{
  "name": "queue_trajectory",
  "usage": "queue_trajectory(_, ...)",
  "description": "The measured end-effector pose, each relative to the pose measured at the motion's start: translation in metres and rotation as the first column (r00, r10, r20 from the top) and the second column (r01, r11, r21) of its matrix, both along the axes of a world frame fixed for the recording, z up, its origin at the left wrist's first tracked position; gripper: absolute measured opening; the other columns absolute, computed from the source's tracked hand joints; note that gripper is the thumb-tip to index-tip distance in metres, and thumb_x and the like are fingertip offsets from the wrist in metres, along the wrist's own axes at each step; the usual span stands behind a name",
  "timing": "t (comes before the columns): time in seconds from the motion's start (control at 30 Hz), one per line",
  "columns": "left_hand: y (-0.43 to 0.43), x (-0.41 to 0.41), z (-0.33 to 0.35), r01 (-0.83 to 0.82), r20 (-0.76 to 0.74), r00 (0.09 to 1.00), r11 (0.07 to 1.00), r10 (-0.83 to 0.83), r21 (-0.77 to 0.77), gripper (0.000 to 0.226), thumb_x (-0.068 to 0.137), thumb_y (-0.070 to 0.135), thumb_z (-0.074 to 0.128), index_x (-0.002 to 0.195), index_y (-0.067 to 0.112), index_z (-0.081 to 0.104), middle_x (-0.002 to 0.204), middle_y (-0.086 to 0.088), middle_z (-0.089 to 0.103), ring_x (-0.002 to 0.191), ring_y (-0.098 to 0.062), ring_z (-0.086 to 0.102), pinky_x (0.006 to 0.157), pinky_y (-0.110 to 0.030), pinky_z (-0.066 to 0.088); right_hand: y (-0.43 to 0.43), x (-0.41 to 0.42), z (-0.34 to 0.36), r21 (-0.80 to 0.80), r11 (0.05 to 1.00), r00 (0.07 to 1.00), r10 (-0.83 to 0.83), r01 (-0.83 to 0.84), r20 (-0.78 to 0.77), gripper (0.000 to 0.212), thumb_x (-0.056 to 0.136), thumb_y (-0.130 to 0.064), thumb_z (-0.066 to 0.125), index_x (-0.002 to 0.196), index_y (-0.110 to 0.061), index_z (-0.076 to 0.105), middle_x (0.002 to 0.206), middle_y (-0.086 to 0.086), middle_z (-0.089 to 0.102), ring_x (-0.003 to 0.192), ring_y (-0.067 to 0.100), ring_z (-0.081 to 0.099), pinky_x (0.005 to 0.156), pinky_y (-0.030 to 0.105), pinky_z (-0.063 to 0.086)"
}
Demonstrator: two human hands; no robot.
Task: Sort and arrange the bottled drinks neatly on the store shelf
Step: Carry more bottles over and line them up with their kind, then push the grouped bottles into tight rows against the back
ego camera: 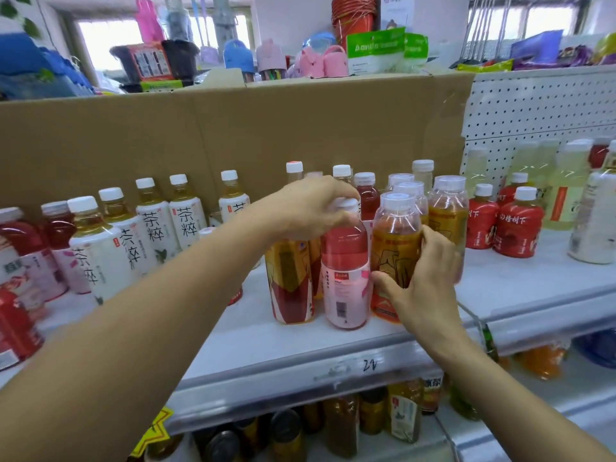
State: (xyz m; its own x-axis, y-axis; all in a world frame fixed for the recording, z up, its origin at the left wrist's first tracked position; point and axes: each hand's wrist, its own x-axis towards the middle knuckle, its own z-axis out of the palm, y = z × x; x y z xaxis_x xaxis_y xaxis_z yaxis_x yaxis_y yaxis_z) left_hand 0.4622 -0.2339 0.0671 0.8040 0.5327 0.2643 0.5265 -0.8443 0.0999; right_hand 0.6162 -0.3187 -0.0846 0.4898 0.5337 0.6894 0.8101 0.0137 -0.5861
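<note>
A pink-labelled bottle of red drink [345, 281] stands near the front of the white shelf [266, 355]. My left hand [310, 208] grips its cap from above. Right beside it stands an amber bottle with an orange label [395, 241], and my right hand [423, 278] holds its lower body, thumb in front, fingers wrapped round the right side. A red-and-yellow labelled bottle [291, 281] stands just left of the pink one. More amber bottles [448, 211] line up behind.
White-labelled tea bottles [100, 251] and red drinks [20, 255] fill the shelf's left. Small red bottles [518, 225] and pale yellow ones [566, 188] stand at the right. A cardboard sheet [233, 135] backs the shelf. Further bottles sit on the shelf below [340, 425].
</note>
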Motion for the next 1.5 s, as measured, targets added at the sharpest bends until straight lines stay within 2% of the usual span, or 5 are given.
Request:
queue_trajectory(0.13,-0.014,-0.012,-0.014,0.036,0.107,0.994,0.999,-0.038,0.026,0.046,0.099,0.034,0.056,0.144,0.023,0.05,0.145,0.001,0.052,0.134,-0.017,0.045,0.11,-0.034,0.035,-0.01,-0.028,0.014,0.176,0.967,0.958,0.136,-0.184,0.252,0.091,0.078,-0.044,0.071,0.147,-0.003,0.029,0.142,0.017,0.042,0.131,0.026,0.039,0.117,0.028,0.027)
queue_trajectory(0.5,-0.043,-0.051,-0.085,0.011,0.788,0.613,0.996,0.06,-0.084,0.064,0.09,0.031,0.07,0.146,0.028,0.038,0.143,0.01,0.043,0.134,-0.005,0.04,0.112,-0.027,0.035,-0.013,-0.051,0.015,0.104,0.888,0.837,0.458,-0.448,-0.3,0.071,0.071,-0.032,0.085,0.129,-0.031,0.044,0.116,-0.021,0.057,0.108,-0.009,0.055,0.082,0.009,0.046)
queue_trajectory(0.7,-0.013,-0.045,-0.13,-0.07,0.584,0.683,0.836,0.438,-0.545,0.095,0.089,0.032,0.07,0.154,0.036,0.001,0.159,0.003,0.026,0.143,-0.019,0.033,0.115,-0.044,0.032,-0.031,-0.046,0.018,0.135,0.889,0.828,0.457,-0.438,-0.325,0.073,0.067,-0.036,0.085,0.129,-0.026,0.047,0.118,-0.015,0.061,0.109,-0.005,0.058,0.095,0.022,0.049)
queue_trajectory(1.23,-0.04,0.05,-0.147,-0.155,0.682,0.516,0.839,0.519,-0.521,0.085,0.098,0.027,0.058,0.156,0.035,-0.004,0.16,0.001,0.022,0.146,-0.022,0.027,0.117,-0.049,0.029,-0.082,0.062,0.023,0.24,0.842,0.735,0.538,-0.482,-0.412,0.058,0.065,-0.04,0.081,0.116,-0.03,0.056,0.103,-0.014,0.069,0.095,-0.003,0.066,0.076,0.008,0.05)
queue_trajectory(1.5,-0.116,0.172,-0.134,-0.256,0.901,0.425,0.966,0.09,0.025,0.063,0.092,0.024,0.057,0.148,0.016,0.03,0.151,-0.003,0.035,0.141,-0.002,0.027,0.117,-0.018,0.021,-0.125,0.19,0.027,0.183,0.844,0.735,0.531,-0.505,-0.421,0.054,0.065,-0.041,0.081,0.113,-0.026,0.06,0.099,-0.018,0.07,0.091,-0.002,0.067,0.073,0.009,0.049)
